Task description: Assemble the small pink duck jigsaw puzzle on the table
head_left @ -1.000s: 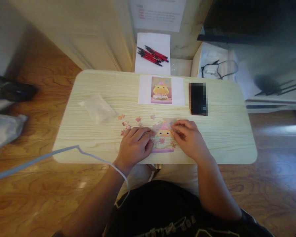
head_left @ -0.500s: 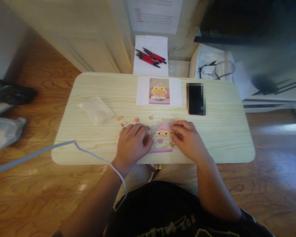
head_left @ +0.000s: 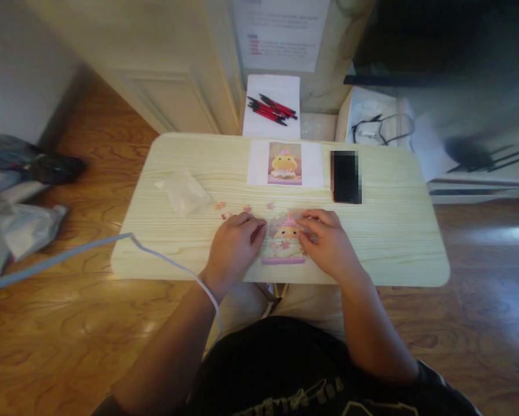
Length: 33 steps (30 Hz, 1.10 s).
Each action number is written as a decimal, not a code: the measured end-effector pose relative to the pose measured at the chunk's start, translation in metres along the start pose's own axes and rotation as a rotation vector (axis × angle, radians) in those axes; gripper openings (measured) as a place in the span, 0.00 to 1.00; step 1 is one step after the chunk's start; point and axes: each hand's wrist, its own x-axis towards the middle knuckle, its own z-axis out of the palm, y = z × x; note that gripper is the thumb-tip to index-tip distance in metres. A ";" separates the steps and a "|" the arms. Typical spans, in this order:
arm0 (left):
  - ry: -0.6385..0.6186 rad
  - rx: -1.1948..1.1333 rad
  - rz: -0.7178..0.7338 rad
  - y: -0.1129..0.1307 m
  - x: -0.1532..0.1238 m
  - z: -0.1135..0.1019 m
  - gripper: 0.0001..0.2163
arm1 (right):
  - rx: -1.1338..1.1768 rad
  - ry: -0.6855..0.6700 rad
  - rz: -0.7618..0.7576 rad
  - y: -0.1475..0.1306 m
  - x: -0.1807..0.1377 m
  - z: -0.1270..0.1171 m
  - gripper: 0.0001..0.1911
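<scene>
A partly assembled jigsaw puzzle [head_left: 284,260] lies near the table's front edge, with a pink-hatted yellow character and a purple lower strip. Gaps show in its middle, where a loose pink piece [head_left: 285,245] rests. At its left side is my left hand [head_left: 237,242], thumb and fingertips bent close together; whatever is between them is too small to make out. My right hand [head_left: 329,240] rests against the puzzle's right edge, thumb and fingers apart and curved over it. Beyond my left hand lie loose puzzle pieces [head_left: 220,205], some partly hidden by it.
Behind the puzzle lies a printed reference picture [head_left: 284,163] on white paper. A dark phone [head_left: 346,177] is to its right, a clear plastic bag [head_left: 185,193] to its left. Several red pens [head_left: 272,108] lie on paper beyond the table [head_left: 393,248]. A grey cord [head_left: 173,266] crosses my left forearm.
My left hand has drawn its thumb and fingertips closer together and uncovered more of the puzzle's left edge. My right hand stays at the right edge. The view has shifted slightly.
</scene>
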 end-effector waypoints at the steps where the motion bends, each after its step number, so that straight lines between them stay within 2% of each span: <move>1: 0.009 -0.016 -0.004 -0.001 0.001 0.001 0.14 | 0.000 -0.003 -0.003 -0.002 0.000 0.001 0.15; 10: 0.072 -0.026 -0.046 -0.001 0.007 0.000 0.18 | -0.009 -0.022 -0.008 -0.008 -0.006 0.002 0.14; 18: -0.026 0.036 0.005 0.004 0.004 0.001 0.13 | -0.106 -0.068 -0.029 -0.014 0.009 0.024 0.14; 26: -0.144 -0.132 -0.169 0.021 0.002 -0.003 0.12 | -0.166 -0.100 -0.002 -0.012 0.017 0.034 0.18; 33: -0.203 -0.305 -0.284 0.011 0.009 0.006 0.11 | -0.194 -0.112 -0.023 -0.012 0.020 0.034 0.17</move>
